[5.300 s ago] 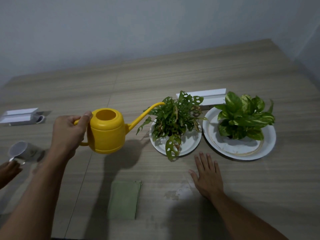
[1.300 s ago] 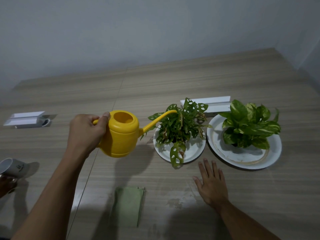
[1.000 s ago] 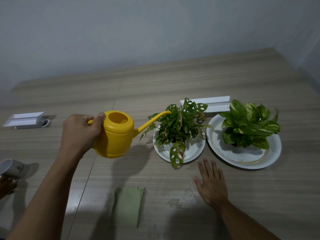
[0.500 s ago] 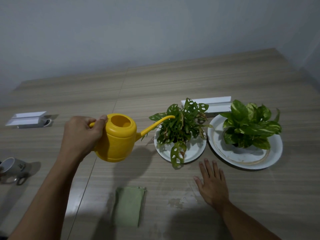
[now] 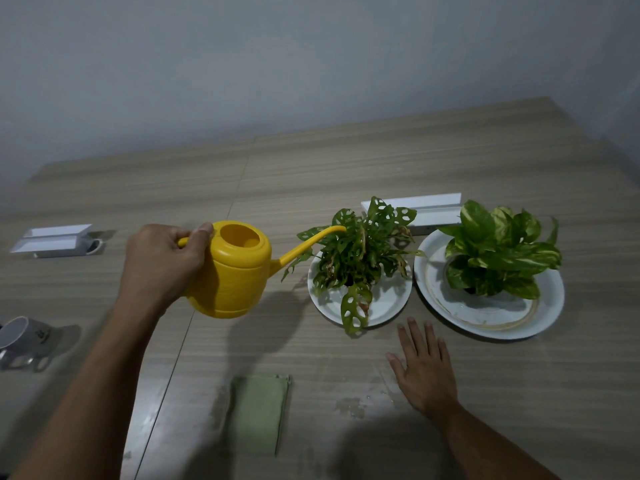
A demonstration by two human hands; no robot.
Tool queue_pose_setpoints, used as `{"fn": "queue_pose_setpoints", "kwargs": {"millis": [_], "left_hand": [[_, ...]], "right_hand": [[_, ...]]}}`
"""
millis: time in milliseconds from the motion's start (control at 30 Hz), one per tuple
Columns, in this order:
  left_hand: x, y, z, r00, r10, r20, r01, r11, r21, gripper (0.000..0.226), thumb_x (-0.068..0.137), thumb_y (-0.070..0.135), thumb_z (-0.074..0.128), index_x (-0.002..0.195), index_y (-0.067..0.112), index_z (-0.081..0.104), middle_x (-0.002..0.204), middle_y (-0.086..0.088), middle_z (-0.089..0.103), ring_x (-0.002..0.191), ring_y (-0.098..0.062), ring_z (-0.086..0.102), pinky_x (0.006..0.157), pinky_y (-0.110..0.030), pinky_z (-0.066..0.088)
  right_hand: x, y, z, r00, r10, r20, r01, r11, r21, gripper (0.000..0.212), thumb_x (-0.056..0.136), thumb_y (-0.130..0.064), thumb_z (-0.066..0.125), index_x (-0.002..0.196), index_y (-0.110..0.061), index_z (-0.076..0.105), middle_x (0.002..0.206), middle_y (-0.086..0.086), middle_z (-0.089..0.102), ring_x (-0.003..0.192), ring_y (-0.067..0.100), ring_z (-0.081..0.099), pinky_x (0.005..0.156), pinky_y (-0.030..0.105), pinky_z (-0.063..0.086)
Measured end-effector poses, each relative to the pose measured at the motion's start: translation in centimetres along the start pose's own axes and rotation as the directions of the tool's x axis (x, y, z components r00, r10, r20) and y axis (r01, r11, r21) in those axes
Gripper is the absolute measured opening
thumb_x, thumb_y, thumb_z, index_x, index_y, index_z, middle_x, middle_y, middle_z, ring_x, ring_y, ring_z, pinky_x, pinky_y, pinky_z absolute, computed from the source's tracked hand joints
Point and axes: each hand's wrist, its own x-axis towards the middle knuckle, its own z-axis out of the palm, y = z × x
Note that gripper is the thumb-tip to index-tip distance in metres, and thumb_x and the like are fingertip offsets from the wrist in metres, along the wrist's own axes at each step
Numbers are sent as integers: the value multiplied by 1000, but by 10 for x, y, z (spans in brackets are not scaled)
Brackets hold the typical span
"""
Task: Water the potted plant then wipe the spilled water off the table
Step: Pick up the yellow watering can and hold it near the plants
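Wood-grain bench carrying everything, largest to smallest below.
Variegated pothos on large white plate, far right.
Holed-leaf potted plant on smaller white plate, just left of large plate.
Yellow watering can held above bench, left of that plant; spout tip among its leaves.
Left hand: grip closed around can handle, thumb over top.
Right hand: grip open, flat on bench, palm down, near the smaller plate.
Folded green cloth flat on bench, near edge.
White boxes: behind plants; far left.
Mug at left edge, blurred.
Wet patch between cloth and right hand.
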Motion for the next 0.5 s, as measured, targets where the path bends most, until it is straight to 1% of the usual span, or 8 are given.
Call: {"fn": "queue_pose_setpoints", "kwargs": {"millis": [67,100,167,233,267,367,433,500], "left_hand": [[0,1,-3,1000,2,4,-2,1000,16,46,97,36,59,61,8,66,51,-16,59,48,-31,53,54,-31,43],[0,1,-4,1000,2,9,-2,1000,21,47,97,38,58,60,8,65,51,-15,58,48,-30,53,54,-31,43],[1,3,-5,1000,4,19,-5,1000,29,52,92,45,55,57,7,62,50,-18,56,48,-35,54,55,-37,47],[0,5,-6,1000,1,20,-2,999,38,56,87,49,50,59,3,64,52,-21,58,52,-38,58,58,-44,52],[0,6,-7,1000,3,15,-4,999,43,57,87,50,50,60,2,65,53,-21,60,53,-38,59,59,-45,52],[1,7,-8,1000,19,9,-20,998,58,54,92,45,55,60,2,65,52,-18,60,53,-38,60,57,-41,51],[2,7,-8,1000,27,9,-28,997,71,55,95,42,57,58,2,64,51,-19,58,52,-38,59,55,-38,48],[3,7,-8,1000,21,15,-22,996,83,54,97,37,58,59,0,64,52,-21,59,53,-39,59,55,-40,50]], "right_hand": [[-1,0,0,1000,0,-4,0,1000,0,74,93,-66,13,156,-28,10,164,-3,-4,151,25,-9,122,48,5],[-1,0,0,1000,1,-6,0,1000,4,74,93,-65,15,156,-27,11,164,-3,-3,152,25,-8,122,49,6],[-1,0,1,1000,3,-7,-3,1000,5,74,93,-65,16,156,-27,12,164,-3,-3,152,25,-7,122,49,6],[0,0,2,1000,4,6,-4,1000,-20,74,93,-66,12,156,-29,7,163,-5,-8,151,24,-12,122,47,2],[0,0,2,1000,4,9,-4,1000,-23,73,94,-66,13,156,-29,5,163,-5,-10,151,23,-14,122,47,1],[0,0,2,1000,4,4,-4,1000,-7,73,95,-65,16,156,-28,5,164,-4,-8,151,24,-12,123,48,2],[0,0,2,1000,2,11,-2,1000,-4,74,93,-66,12,156,-28,4,164,-4,-8,151,24,-13,123,48,2],[1,0,2,1000,6,20,-6,1000,-8,75,92,-67,7,156,-29,1,163,-5,-12,150,23,-16,123,47,-1]]}}
